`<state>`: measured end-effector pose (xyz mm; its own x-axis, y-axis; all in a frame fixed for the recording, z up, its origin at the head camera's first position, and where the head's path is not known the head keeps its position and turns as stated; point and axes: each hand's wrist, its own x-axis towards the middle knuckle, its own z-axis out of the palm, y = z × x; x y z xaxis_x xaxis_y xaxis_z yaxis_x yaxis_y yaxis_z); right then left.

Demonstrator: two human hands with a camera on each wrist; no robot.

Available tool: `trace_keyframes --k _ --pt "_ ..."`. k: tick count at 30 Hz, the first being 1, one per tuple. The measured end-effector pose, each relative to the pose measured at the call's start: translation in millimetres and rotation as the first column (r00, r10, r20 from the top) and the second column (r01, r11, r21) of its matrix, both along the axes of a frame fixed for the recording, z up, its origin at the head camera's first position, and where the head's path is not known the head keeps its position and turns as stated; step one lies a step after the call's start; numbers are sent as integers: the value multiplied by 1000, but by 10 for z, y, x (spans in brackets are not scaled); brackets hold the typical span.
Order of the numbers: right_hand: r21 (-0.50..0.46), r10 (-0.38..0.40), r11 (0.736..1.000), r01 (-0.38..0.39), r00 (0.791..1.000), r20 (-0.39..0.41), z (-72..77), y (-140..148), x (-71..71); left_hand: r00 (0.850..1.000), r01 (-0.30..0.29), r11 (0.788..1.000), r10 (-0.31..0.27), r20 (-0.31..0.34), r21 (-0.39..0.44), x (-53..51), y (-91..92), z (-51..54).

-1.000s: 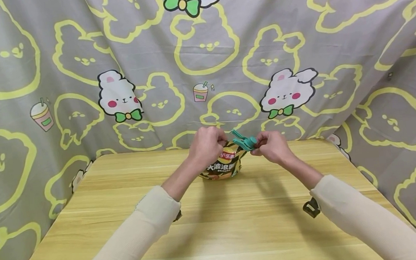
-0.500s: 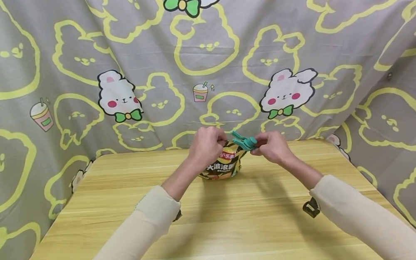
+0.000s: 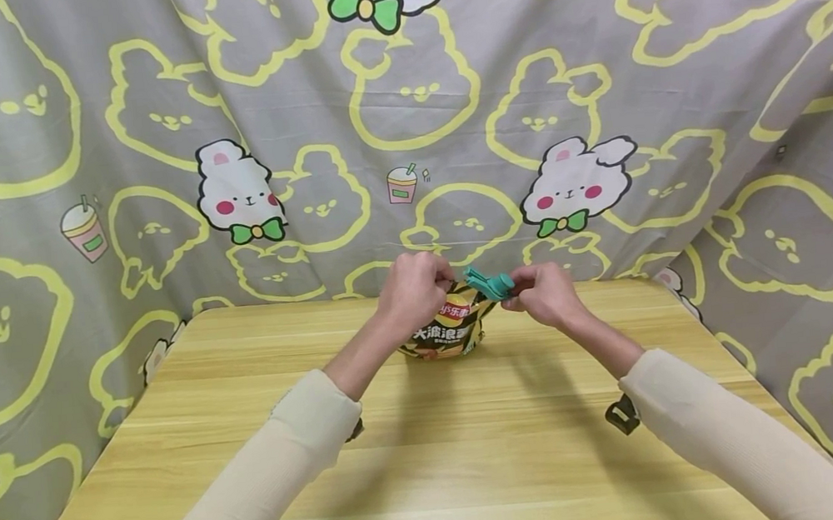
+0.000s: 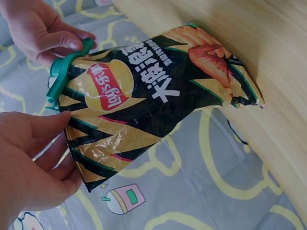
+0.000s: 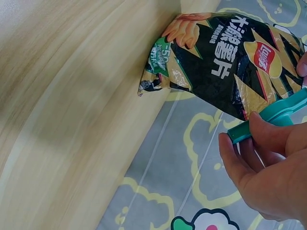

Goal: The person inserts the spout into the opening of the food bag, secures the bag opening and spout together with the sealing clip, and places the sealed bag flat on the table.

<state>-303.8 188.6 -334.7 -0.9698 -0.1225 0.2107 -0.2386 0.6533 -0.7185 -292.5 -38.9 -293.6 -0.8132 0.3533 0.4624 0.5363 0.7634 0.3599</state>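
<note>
A black and gold Lay's potato chip bag [image 3: 442, 334] stands near the table's far edge, its bottom on the wood. My left hand [image 3: 412, 292] pinches its top edge between thumb and fingers, as the left wrist view shows. At the bag's top right corner sits a green bag clip [image 4: 61, 76] with a round cap-like part. My right hand [image 3: 549, 293] pinches the clip's outer end between thumb and fingers [image 5: 235, 155]. Along the top edge the clip covers part of the bag; its two arms lie close together. Whether it is latched cannot be seen.
The wooden table [image 3: 481, 463] spreads in front of the bag. Directly behind it hangs a grey curtain [image 3: 326, 101] with yellow outlines and white rabbits. Black straps or mounts [image 3: 623, 414] show under the sleeves.
The clip's two arms, apart a second ago, have come together at the bag's top corner. My hands and the bag have hardly moved.
</note>
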Motion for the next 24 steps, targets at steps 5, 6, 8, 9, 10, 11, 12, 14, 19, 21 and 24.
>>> trace_keyframes --k 5,6,8,9,10,11,12,14,19,21,24 --pt "5 -2 1000 2 1000 0 -5 1 -5 1000 1 1000 -1 8 0 -1 0 -2" --pt "3 -4 1000 4 1000 2 -6 0 -4 1000 2 1000 -2 8 0 0 0 -2" --pt "-5 -7 1000 7 1000 5 -7 -2 -1 1000 1 1000 -1 6 0 1 1 -2" --pt "-9 -8 1000 8 1000 7 -8 -2 0 1000 -2 1000 2 6 2 3 3 -2" --pt "-8 -11 1000 11 1000 5 -7 -1 2 1000 -4 1000 4 10 6 6 6 -3" --pt "-9 -11 1000 11 1000 3 -7 0 2 1000 -7 1000 7 13 8 10 12 -2" --pt "-10 -12 1000 12 1000 2 -8 1 1 1000 -11 1000 10 18 10 15 20 -3" --pt "-5 -14 1000 14 1000 -3 -10 6 3 999 -16 1000 15 28 18 22 41 -8" --pt "3 -17 1000 17 1000 -12 -16 20 3 999 -18 999 17 35 41 34 120 -31" --pt "1 -17 1000 17 1000 -11 -18 15 5 999 -12 999 10 38 53 33 159 -41" --pt "-5 -23 1000 23 1000 -4 -18 -1 11 999 5 997 -9 53 72 23 219 -58"
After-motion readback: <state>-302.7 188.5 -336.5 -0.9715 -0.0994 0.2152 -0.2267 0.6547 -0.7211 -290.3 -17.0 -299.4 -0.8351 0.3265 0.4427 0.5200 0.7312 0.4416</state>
